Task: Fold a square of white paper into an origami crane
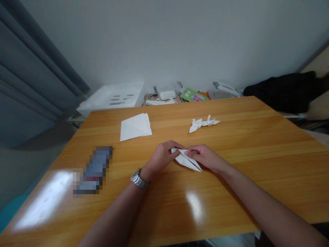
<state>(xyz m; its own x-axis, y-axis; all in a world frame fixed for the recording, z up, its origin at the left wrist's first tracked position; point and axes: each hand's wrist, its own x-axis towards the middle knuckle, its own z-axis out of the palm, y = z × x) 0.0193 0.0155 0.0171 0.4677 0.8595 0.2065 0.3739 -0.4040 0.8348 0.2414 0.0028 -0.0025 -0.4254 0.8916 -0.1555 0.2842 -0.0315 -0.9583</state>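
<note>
Between the left hand point(162, 155) and right hand point(205, 157), both pinching it, paper point(186, 162) seems mid-fold, any next crease needing aligned edges.

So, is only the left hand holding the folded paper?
No, the left hand and right hand both hold the folded paper.

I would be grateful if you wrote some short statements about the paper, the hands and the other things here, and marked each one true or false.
1. The left hand and the right hand both hold the folded paper. True.
2. The silver watch is worn on the person's right side. False: it is worn on the left.
3. Two small paper figures are on the table, beyond the hands. True.
4. The white sheets lie to the right of the paper figures. False: they lie to the left.
</note>
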